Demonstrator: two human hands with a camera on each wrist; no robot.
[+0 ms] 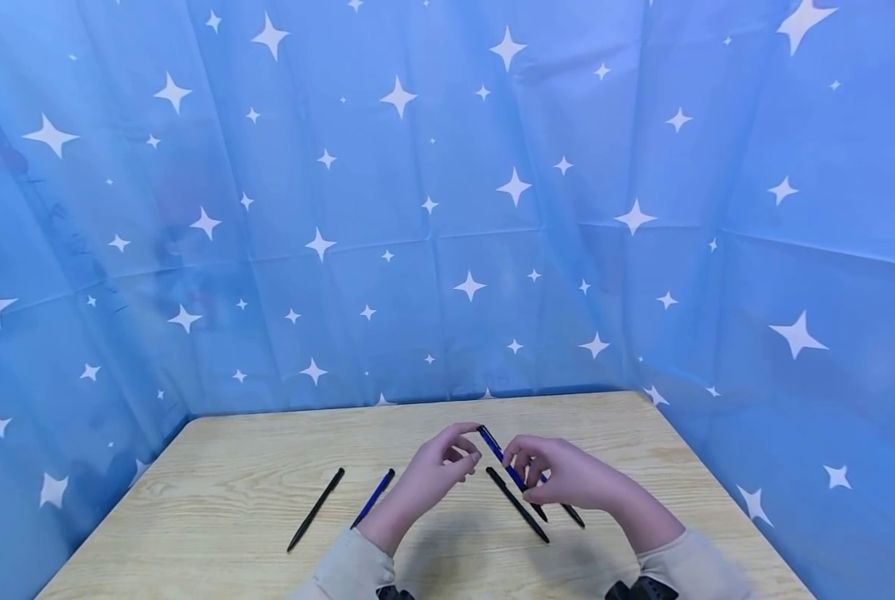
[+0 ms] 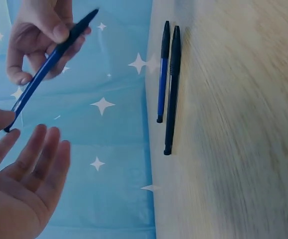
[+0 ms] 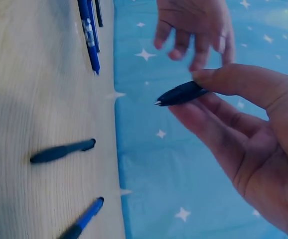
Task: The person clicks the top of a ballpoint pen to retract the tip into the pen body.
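My right hand (image 1: 563,473) pinches a blue pen (image 2: 37,84) by its black grip between thumb and fingers, above the table. The pen slants, its clip end up toward my left hand; its point (image 3: 159,103) shows bare in the right wrist view. My left hand (image 1: 427,473) reaches to the pen's far end, a fingertip touching it, the other fingers spread loosely. Below the right hand lie a black pen (image 1: 517,506) and a blue pen with a black grip (image 3: 86,215), partly hidden by that hand in the head view.
Left of my left hand lie a black pen (image 1: 315,510) and a blue pen (image 1: 372,498), the latter partly behind the wrist. The wooden table (image 1: 230,450) ends at a blue star-patterned curtain (image 1: 432,208) at the back and sides.
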